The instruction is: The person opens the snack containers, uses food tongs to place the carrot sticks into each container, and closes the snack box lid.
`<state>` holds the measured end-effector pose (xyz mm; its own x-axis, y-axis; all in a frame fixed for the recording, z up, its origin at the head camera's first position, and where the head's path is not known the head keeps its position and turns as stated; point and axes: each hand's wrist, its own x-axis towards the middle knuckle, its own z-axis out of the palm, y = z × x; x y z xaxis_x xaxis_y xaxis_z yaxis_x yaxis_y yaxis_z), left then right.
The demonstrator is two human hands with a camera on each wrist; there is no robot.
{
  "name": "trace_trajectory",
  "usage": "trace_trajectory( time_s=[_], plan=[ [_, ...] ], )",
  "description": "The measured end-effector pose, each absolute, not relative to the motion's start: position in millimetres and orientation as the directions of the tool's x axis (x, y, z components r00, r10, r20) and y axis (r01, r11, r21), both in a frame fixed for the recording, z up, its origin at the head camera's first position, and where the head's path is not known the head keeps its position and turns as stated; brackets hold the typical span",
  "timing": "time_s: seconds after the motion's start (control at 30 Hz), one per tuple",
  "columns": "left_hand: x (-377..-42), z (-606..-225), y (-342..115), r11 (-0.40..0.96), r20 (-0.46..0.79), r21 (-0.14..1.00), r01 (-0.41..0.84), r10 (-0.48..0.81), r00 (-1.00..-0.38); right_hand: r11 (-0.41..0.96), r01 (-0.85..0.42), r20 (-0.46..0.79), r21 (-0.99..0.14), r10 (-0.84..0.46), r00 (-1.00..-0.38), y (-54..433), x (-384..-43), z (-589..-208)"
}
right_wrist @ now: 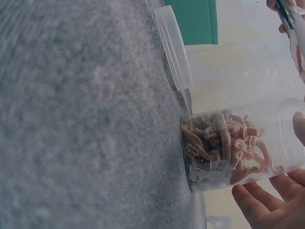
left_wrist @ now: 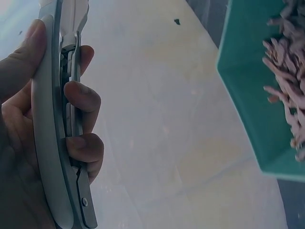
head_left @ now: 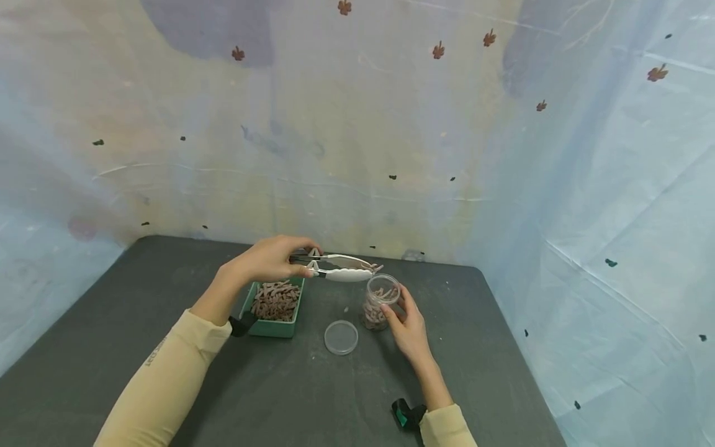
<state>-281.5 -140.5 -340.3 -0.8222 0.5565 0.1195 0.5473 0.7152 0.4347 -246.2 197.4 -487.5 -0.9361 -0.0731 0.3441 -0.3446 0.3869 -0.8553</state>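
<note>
My left hand (head_left: 274, 259) grips a pair of tongs (head_left: 349, 275) with pale tips, its fingers curled round the handles in the left wrist view. A few thin brownish-pink strips (head_left: 374, 268) stick out at the tips, just above the mouth of a clear plastic jar (right_wrist: 224, 148). That jar stands on the table, partly filled with similar curled strips (right_wrist: 240, 143). My right hand (head_left: 411, 329) holds it near the rim, thumb on one side and fingers on the other. Beneath my left hand sits a green tub (head_left: 272, 329) heaped with more strips (head_left: 276, 301).
A clear round lid (head_left: 341, 338) lies flat on the dark table (head_left: 313, 397), between tub and jar. Behind the table hangs a pale plastic sheet (head_left: 335, 149) with leaf prints, which also runs along the right side.
</note>
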Motion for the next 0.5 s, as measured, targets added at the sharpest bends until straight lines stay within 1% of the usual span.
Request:
trace_trajectory(
  time_s=[0.2, 0.5],
  plan=[
    [-289, -342, -124, 0.706, 0.106, 0.439, 0.556, 0.574, -0.812, 0.399, -0.331, 0.336, -0.855, -0.061, -0.94, 197, -247, -486],
    [-302, -348, -105, 0.717, 0.058, 0.411, 0.563, 0.596, -0.801, 0.397, -0.332, 0.333, -0.856, -0.069, -0.94, 197, -247, -487]
  ],
)
